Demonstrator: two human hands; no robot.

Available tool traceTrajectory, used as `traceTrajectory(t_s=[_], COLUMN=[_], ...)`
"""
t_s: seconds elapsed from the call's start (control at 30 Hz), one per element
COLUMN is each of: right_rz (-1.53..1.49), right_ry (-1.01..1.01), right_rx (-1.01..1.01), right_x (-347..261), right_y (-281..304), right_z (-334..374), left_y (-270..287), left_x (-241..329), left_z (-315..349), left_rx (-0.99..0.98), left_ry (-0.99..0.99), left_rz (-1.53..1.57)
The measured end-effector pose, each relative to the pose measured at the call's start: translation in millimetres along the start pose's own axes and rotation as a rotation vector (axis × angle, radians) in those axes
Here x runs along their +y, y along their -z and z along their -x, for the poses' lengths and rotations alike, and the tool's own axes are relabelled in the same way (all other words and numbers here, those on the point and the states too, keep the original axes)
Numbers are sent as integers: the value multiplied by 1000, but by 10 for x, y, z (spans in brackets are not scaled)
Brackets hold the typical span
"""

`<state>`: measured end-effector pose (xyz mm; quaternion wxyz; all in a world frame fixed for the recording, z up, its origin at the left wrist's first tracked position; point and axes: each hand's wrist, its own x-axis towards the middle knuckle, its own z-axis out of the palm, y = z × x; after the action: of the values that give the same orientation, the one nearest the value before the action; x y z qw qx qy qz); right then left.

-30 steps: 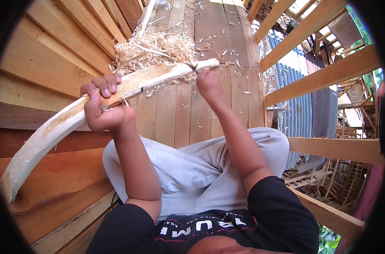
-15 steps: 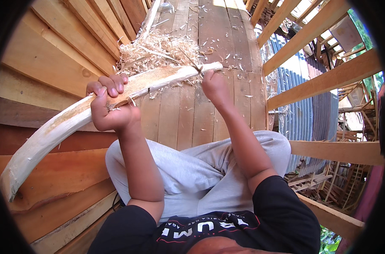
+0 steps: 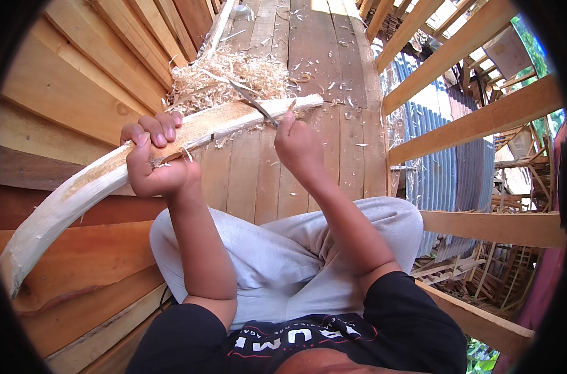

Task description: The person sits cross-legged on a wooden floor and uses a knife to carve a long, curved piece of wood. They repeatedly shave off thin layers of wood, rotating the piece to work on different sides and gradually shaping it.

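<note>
A long, curved, bark-free piece of pale wood (image 3: 199,126) slants across in front of me, its thick end at the lower left and its thin tip at the upper right. My left hand (image 3: 151,176) is wrapped around its middle. Near the thin end my right hand (image 3: 301,148) is closed around a knife, whose handle is hidden in the fist. The dark knife blade (image 3: 252,101) points up and left across the wood, touching or just above it. A thin shaving stands up by the right thumb.
Beyond the wood, curly shavings (image 3: 233,73) are heaped on the plank floor (image 3: 321,37), with loose bits scattered around. Stacked boards (image 3: 65,93) line the left side. On the right runs a slatted wooden railing (image 3: 470,121), with corrugated metal sheets (image 3: 427,162) beyond it.
My right hand has come left and a little toward me along the wood, bringing the knife from near the tip. More of the blade shows now. My left hand keeps its hold.
</note>
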<state>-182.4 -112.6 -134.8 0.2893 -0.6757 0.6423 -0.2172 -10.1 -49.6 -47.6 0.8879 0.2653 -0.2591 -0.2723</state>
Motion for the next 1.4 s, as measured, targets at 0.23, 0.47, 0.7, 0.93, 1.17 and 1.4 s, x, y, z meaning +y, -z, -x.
traceTrajectory(t_s=[0.23, 0.47, 0.7, 0.93, 1.17, 1.4], right_rz=[-16, -23, 17, -47, -37, -69], right_ry=[-21, 132, -54, -8, -98, -311], right_rx=[229, -19, 206, 131, 187, 214], right_x=[738, -249, 726, 141, 396, 1413], right_y=[-204, 46, -195, -112, -196, -242], right_z=[-503, 239, -488, -143, -246, -697], left_y=[-15, 36, -15, -56, 36, -51], left_x=[-53, -13, -24, 3, 15, -59], left_z=[7, -3, 0, 29, -18, 11], left_rx=[-45, -13, 33, 13, -21, -42], left_ry=[14, -4, 22, 13, 7, 21], left_rz=[54, 51, 6, 9, 4, 28])
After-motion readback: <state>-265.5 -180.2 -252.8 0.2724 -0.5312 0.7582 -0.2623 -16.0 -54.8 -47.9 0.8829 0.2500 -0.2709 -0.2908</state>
